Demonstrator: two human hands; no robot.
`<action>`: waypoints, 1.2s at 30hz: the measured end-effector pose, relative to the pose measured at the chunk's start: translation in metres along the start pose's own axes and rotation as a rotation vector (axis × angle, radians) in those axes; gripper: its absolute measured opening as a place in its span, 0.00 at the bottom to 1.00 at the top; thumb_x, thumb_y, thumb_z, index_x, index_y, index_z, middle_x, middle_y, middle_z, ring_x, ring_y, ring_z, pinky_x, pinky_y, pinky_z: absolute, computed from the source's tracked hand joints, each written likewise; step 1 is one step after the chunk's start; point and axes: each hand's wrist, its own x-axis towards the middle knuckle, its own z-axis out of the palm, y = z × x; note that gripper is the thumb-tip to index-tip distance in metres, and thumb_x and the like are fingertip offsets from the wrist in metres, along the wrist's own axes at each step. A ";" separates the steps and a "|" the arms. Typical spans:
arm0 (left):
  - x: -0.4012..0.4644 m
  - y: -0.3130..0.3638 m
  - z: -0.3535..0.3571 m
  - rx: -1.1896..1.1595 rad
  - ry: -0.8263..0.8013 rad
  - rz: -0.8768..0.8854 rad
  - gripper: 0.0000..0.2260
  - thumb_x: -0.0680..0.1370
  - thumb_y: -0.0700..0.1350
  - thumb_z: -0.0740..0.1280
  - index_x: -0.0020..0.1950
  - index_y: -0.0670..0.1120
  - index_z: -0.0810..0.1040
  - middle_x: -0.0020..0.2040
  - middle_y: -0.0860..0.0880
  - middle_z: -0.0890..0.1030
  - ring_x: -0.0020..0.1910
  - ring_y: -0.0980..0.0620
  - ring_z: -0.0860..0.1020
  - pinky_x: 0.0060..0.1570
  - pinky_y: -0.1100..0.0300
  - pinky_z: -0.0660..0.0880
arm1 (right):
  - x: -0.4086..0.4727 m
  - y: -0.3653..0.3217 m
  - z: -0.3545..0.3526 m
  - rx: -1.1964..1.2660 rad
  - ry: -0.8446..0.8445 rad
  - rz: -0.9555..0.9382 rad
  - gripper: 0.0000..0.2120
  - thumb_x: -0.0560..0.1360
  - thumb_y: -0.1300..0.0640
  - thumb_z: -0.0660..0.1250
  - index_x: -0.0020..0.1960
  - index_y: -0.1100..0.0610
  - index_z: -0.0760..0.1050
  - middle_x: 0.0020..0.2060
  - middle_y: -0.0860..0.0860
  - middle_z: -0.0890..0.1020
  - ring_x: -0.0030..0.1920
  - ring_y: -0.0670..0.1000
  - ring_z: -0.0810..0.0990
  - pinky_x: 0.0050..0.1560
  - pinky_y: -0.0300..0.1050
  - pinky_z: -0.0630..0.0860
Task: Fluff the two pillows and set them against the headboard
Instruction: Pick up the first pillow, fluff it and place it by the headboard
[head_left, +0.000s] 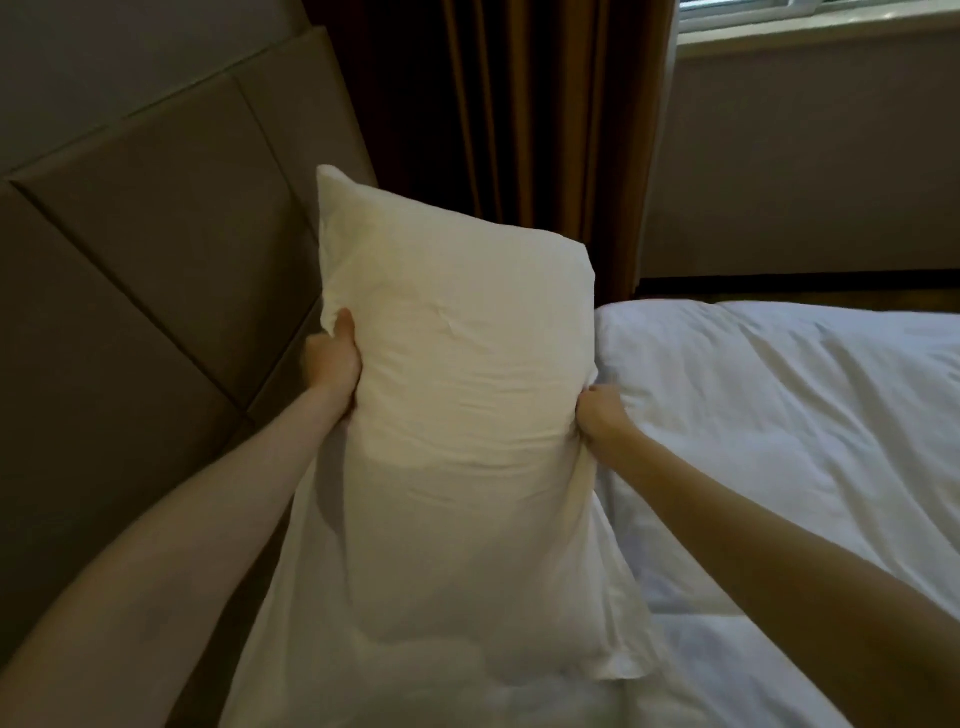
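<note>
Both hands squeeze a white pillow held upright over the bed, just beside the headboard. The left hand grips its left edge, the right hand pinches its right edge

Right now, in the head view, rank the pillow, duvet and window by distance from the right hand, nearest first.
1. Pillow: gripped at its right edge by the right hand.
2. Duvet: just right of and below the hand.
3. Window: top right, beyond the bed.
</note>
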 end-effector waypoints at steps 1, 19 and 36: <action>0.017 0.004 0.002 0.020 -0.007 0.018 0.20 0.76 0.60 0.60 0.54 0.44 0.77 0.52 0.45 0.80 0.48 0.45 0.78 0.49 0.54 0.74 | 0.012 -0.009 0.009 -0.003 -0.007 -0.015 0.13 0.75 0.68 0.51 0.33 0.60 0.64 0.32 0.54 0.69 0.31 0.51 0.66 0.30 0.42 0.64; 0.166 -0.030 0.063 0.582 -0.113 0.177 0.19 0.79 0.45 0.57 0.70 0.44 0.68 0.68 0.42 0.73 0.65 0.41 0.72 0.63 0.50 0.69 | 0.144 -0.035 0.092 -0.131 -0.408 -0.118 0.24 0.79 0.63 0.60 0.74 0.55 0.64 0.69 0.59 0.71 0.68 0.58 0.71 0.70 0.53 0.66; 0.092 -0.138 0.048 0.756 -0.173 -0.132 0.35 0.70 0.60 0.71 0.67 0.41 0.65 0.63 0.39 0.74 0.59 0.38 0.75 0.54 0.48 0.74 | 0.108 0.024 0.100 -0.033 -0.336 0.047 0.19 0.75 0.65 0.64 0.65 0.58 0.71 0.54 0.59 0.79 0.52 0.58 0.80 0.49 0.50 0.75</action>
